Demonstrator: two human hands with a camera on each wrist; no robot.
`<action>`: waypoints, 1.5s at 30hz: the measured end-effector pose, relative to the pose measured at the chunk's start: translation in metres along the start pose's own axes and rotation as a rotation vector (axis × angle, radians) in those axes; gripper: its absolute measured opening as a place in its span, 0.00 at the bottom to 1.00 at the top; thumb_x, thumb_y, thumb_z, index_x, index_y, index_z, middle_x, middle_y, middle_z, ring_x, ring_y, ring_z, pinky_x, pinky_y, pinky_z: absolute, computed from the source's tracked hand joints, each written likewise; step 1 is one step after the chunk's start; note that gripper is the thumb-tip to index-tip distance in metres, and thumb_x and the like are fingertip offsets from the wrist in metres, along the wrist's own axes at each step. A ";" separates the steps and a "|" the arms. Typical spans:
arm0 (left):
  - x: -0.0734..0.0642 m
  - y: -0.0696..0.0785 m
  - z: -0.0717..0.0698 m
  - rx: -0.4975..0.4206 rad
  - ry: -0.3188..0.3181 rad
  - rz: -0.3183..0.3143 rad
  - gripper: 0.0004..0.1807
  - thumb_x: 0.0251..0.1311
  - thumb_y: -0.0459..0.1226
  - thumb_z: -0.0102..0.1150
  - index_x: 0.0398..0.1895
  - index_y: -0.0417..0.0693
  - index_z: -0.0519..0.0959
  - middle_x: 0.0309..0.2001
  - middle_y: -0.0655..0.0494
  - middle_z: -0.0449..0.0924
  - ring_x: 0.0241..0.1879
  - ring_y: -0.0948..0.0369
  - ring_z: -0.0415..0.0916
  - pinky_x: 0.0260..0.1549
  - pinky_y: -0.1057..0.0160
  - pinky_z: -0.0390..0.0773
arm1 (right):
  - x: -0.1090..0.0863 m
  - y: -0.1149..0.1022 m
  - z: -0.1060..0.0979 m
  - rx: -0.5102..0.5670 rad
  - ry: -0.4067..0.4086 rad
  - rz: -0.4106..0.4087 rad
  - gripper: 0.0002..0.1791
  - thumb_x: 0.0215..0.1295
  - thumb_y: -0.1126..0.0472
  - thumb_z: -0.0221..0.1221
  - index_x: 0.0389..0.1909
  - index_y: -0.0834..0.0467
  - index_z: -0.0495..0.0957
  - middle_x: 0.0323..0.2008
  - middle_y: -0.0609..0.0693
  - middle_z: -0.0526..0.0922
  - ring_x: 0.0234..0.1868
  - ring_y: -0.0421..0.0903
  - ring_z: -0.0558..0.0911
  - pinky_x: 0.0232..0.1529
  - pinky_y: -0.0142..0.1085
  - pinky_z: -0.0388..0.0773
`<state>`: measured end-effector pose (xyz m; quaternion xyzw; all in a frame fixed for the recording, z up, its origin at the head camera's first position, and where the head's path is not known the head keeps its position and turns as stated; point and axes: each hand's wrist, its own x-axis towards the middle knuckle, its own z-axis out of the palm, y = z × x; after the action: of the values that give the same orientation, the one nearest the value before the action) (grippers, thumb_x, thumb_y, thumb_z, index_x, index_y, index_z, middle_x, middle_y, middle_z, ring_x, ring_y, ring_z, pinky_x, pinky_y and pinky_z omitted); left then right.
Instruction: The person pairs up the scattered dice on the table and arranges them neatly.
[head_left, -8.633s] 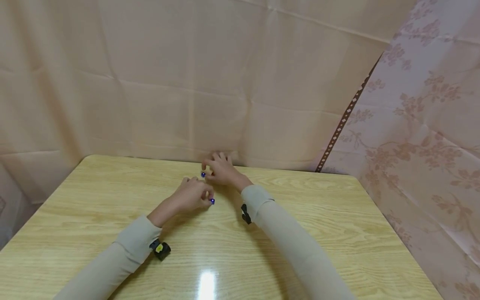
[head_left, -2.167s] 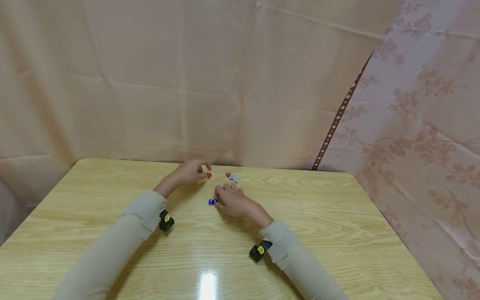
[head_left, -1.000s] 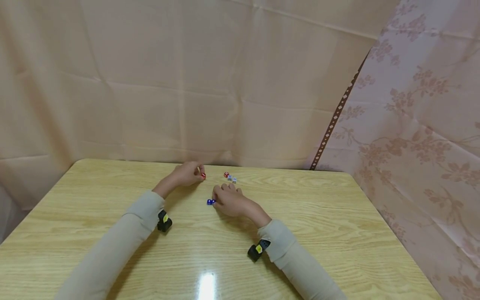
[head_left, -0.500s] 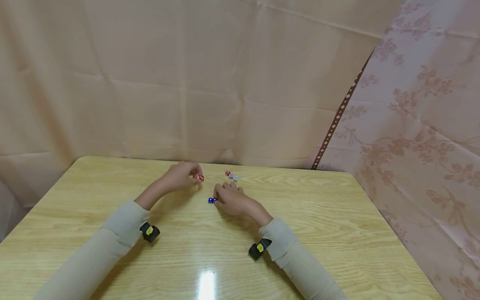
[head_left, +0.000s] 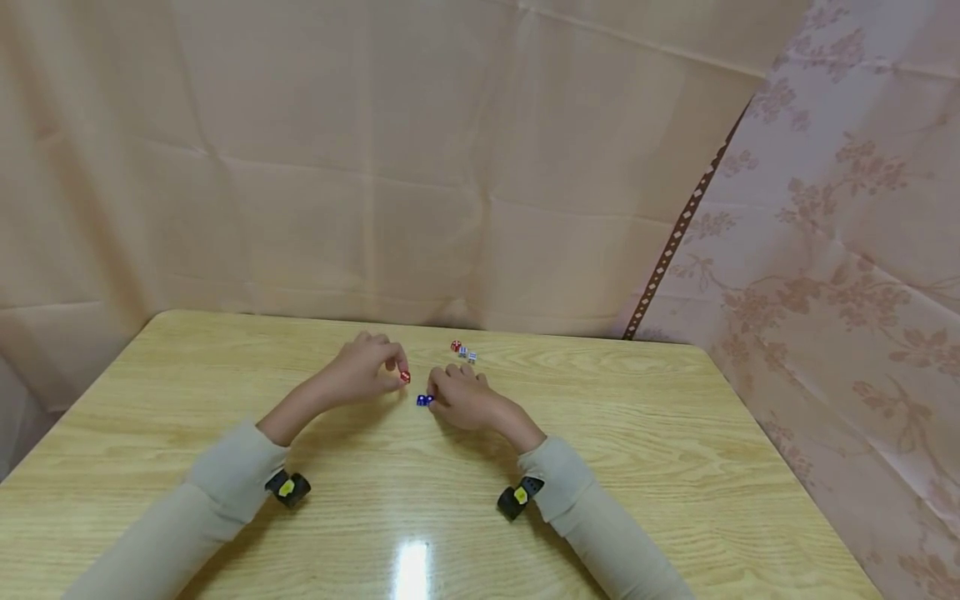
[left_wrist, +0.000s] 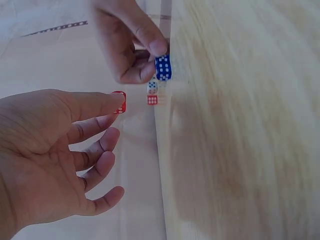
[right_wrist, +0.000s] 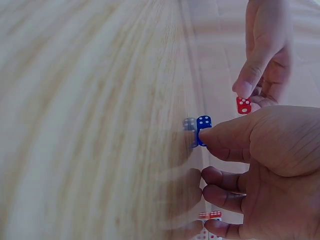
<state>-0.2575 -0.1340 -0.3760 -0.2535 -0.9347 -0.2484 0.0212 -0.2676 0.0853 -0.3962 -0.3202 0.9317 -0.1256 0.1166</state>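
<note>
In the head view, my left hand [head_left: 362,371] pinches a red die [head_left: 405,377] with white pips between thumb and index finger. The die is raised above the table, just behind and left of two blue dice [head_left: 422,401]. Those blue dice sit side by side on the tabletop, and my right hand [head_left: 472,404] pinches the right one with its thumb and index finger. In the right wrist view, the thumb covers part of the near blue die [right_wrist: 204,121]. The other fingers of the left hand spread loosely in the left wrist view.
Behind my right hand, a second red die [head_left: 456,345] and two white dice [head_left: 472,357] stand in a slanting row. The wooden table [head_left: 637,450] ends at a beige curtain [head_left: 300,167]; a floral cloth [head_left: 862,250] hangs at the right.
Earlier the hands handled blue dice apart; those came together under my right hand. My left hand has since pinched the red die, lifted it and brought it nearer the blue pair.
</note>
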 end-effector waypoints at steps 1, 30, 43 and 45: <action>-0.001 0.002 0.001 -0.002 -0.002 0.003 0.05 0.60 0.37 0.69 0.36 0.50 0.82 0.37 0.50 0.79 0.42 0.52 0.68 0.40 0.54 0.64 | 0.000 0.000 0.000 0.002 0.001 0.000 0.04 0.75 0.57 0.56 0.42 0.51 0.71 0.40 0.48 0.72 0.44 0.47 0.64 0.43 0.41 0.56; -0.004 0.018 0.025 0.005 -0.098 -0.008 0.06 0.55 0.38 0.74 0.29 0.52 0.83 0.34 0.54 0.73 0.38 0.57 0.59 0.38 0.59 0.57 | -0.003 -0.002 -0.001 0.006 -0.003 0.007 0.04 0.76 0.57 0.55 0.44 0.52 0.71 0.41 0.49 0.72 0.44 0.47 0.66 0.43 0.40 0.57; -0.004 0.019 0.026 -0.027 -0.104 -0.003 0.06 0.53 0.35 0.75 0.28 0.51 0.84 0.36 0.55 0.76 0.39 0.57 0.62 0.39 0.59 0.58 | -0.002 -0.002 -0.002 0.009 -0.010 0.014 0.04 0.77 0.56 0.55 0.44 0.51 0.71 0.41 0.49 0.72 0.44 0.47 0.66 0.44 0.41 0.57; -0.004 0.019 0.026 -0.030 -0.108 -0.005 0.07 0.53 0.35 0.75 0.28 0.51 0.83 0.36 0.55 0.76 0.39 0.57 0.62 0.39 0.59 0.58 | -0.002 -0.001 -0.002 0.007 -0.008 0.011 0.04 0.77 0.56 0.54 0.44 0.52 0.71 0.41 0.49 0.72 0.44 0.47 0.66 0.44 0.41 0.58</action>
<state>-0.2428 -0.1096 -0.3909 -0.2643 -0.9313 -0.2485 -0.0336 -0.2657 0.0857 -0.3937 -0.3151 0.9326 -0.1267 0.1222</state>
